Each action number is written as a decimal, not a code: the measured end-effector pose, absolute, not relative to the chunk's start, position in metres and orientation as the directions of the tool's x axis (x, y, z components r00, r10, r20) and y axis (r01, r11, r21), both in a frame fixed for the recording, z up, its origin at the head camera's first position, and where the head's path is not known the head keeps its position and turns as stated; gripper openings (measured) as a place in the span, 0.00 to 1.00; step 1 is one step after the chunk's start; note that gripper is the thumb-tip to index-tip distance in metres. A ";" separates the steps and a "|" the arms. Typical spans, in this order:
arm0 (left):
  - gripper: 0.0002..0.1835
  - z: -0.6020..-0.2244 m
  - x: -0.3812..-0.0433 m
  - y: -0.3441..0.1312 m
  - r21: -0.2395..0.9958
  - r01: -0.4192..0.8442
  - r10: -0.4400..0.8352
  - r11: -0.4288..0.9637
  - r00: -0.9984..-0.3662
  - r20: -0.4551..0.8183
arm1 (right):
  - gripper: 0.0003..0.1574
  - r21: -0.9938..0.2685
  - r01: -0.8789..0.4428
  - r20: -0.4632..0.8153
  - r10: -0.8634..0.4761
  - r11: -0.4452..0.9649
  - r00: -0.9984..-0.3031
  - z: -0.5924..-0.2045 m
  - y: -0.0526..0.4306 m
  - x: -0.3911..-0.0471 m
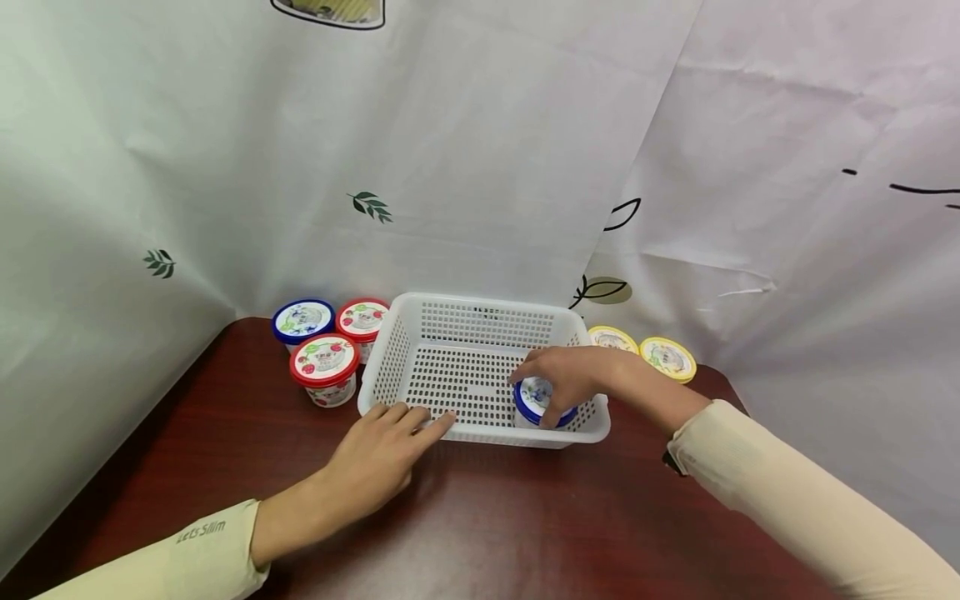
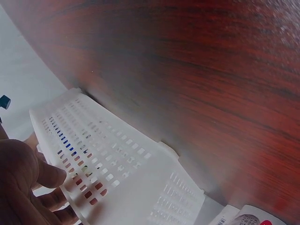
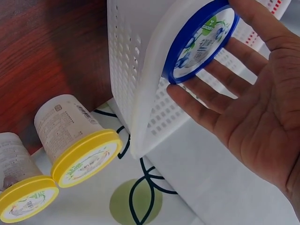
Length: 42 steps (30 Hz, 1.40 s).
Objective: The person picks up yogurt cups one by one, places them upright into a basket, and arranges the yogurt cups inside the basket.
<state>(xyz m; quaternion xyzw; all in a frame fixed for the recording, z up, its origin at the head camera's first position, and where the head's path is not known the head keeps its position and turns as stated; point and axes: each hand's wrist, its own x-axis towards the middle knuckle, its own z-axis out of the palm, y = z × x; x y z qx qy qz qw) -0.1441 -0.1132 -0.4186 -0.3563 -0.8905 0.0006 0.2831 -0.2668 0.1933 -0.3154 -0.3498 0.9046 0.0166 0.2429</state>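
A white perforated basket (image 1: pixel 480 432) stands on the table. My left hand (image 1: pixel 382 458) grips its near rim toward the left corner, with the fingers bent over the edge; in the left wrist view the thumb (image 2: pixel 51 176) lies against the rim. Inside the basket's right end is a tub with a blue lid (image 1: pixel 534 398). My right hand (image 1: pixel 573 375) holds this tub from above, thumb and fingers spread around the lid's edge. In the right wrist view the fingertips touch the blue lid (image 3: pixel 201 44), while the tub's body is mostly hidden.
Left of the basket are a blue-lidded tub (image 1: pixel 303 321) and two red-lidded tubs, one nearer (image 1: pixel 324 367) and one farther (image 1: pixel 362 321). Two yellow-lidded tubs (image 1: pixel 667 360) (image 3: pixel 86 157) stand to its right. A printed white cloth (image 1: pixel 480 167) hangs behind the dark red table (image 1: pixel 480 525).
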 end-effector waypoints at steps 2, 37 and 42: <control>0.36 -0.419 -0.144 -0.113 -0.203 0.636 0.635 0.745 -0.581 0.509 | 0.53 -0.142 -0.640 -0.458 -0.623 0.755 -0.634 -0.315 0.194 -0.267; 0.36 -0.418 -0.143 -0.112 -0.200 0.626 0.625 0.754 -0.590 0.510 | 0.61 -0.138 -0.634 -0.442 -0.620 0.761 -0.648 -0.296 0.210 -0.276; 0.35 -0.418 -0.143 -0.112 -0.195 0.627 0.624 0.755 -0.593 0.509 | 0.59 -0.149 -0.589 -0.433 -0.588 0.794 -0.683 -0.292 0.220 -0.280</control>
